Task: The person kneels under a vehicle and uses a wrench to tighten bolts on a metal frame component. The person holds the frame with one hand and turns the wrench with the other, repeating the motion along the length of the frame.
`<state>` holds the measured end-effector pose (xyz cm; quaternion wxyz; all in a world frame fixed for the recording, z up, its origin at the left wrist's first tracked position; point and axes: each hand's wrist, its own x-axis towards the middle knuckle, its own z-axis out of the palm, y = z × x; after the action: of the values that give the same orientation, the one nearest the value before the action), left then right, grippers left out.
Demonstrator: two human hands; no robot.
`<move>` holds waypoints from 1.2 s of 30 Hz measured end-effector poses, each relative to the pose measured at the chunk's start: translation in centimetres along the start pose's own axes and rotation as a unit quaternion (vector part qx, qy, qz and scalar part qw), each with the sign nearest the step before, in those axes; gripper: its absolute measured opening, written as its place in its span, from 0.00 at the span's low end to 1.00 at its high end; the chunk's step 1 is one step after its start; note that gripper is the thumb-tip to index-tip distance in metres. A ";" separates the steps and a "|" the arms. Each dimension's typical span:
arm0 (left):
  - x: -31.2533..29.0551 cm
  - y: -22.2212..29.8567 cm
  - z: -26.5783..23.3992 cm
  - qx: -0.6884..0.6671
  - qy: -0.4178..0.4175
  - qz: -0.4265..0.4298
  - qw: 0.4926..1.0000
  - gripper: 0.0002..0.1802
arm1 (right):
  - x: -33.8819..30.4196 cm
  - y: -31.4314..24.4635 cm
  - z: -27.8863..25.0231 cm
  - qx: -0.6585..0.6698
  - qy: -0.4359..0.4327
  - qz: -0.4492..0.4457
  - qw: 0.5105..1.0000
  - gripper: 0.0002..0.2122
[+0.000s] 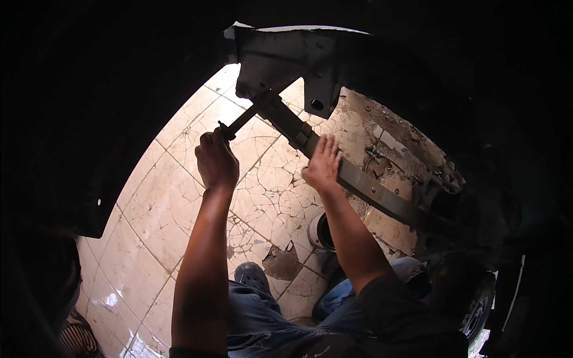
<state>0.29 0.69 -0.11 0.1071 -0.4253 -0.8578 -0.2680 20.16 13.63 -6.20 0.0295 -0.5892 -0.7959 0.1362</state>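
Note:
My left hand [216,161] is closed around the lower end of a dark metal bar [243,119]. A short crosspiece shows at its fingers. The bar's upper end meets the end of a long leaf spring [373,190], just below a dark metal bracket [316,102] with a round hole. Against the spring, a little below its clamp [303,132], my right hand [324,161] lies with its fingers stretched out and the thumb side toward the left hand. Deep shadow hides how the bar joins the bracket.
Cracked tiles cover the floor [173,197], with broken rubble [394,143] at the right. A cylindrical object [321,231] stands near my grey shoe [252,275]. Dark vehicle parts surround the opening; a wheel [477,313] is at lower right, a striped item [77,337] at lower left.

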 end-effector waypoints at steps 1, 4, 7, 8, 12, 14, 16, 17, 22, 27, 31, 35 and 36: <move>0.1 -0.2 0.0 0.002 -0.003 0.005 1.000 0.16 | 0.5 -1.1 0.0 0.006 0.009 -0.038 0.999 0.56; 0.1 -0.5 0.0 -0.008 0.011 0.017 1.000 0.16 | 0.9 -2.0 -0.2 -0.010 0.011 -0.059 0.998 0.55; -0.3 -0.9 0.3 -0.007 0.030 0.020 0.999 0.15 | -0.1 1.6 0.4 -0.010 0.012 -0.056 0.998 0.55; -0.4 -0.5 0.3 -0.011 0.029 0.013 0.999 0.15 | -0.7 3.5 0.2 -0.021 0.004 -0.017 1.000 0.55; -0.7 0.0 -0.1 0.004 0.025 -0.008 1.000 0.15 | -2.0 6.4 -0.3 -0.048 -0.019 0.104 0.993 0.56; -0.4 0.1 -0.3 0.009 0.023 -0.008 1.000 0.15 | -1.5 5.5 -0.5 -0.039 -0.024 0.142 0.989 0.58; -0.3 -0.1 0.0 0.003 0.017 -0.001 1.000 0.15 | 0.2 3.3 -0.1 -0.038 -0.012 0.055 0.998 0.58; -0.2 0.0 0.1 0.001 0.019 0.007 1.000 0.15 | 0.7 2.0 -0.1 -0.037 -0.006 0.013 0.999 0.58; 0.0 -0.5 -0.1 0.001 0.030 0.031 0.999 0.14 | 0.5 -0.8 0.0 0.029 0.039 -0.072 0.996 0.53; -0.4 -1.2 0.8 0.004 0.070 0.054 0.996 0.12 | -1.9 5.1 0.7 -0.009 0.025 0.077 0.997 0.53; -0.4 -0.3 0.7 0.017 0.064 0.043 0.997 0.12 | -2.8 6.2 -0.1 -0.021 0.004 0.169 0.985 0.53; -0.2 -0.7 0.5 0.009 0.077 0.060 0.995 0.11 | -0.8 0.7 0.1 0.027 0.009 0.041 0.999 0.54; -0.3 -0.7 0.6 0.004 0.080 0.066 0.995 0.11 | -0.8 -0.9 -0.2 0.019 0.021 0.000 1.000 0.51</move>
<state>-0.10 0.48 -0.98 0.1949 -0.4576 -0.8177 -0.2898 19.65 12.64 -5.66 0.0574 -0.5913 -0.7923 0.1390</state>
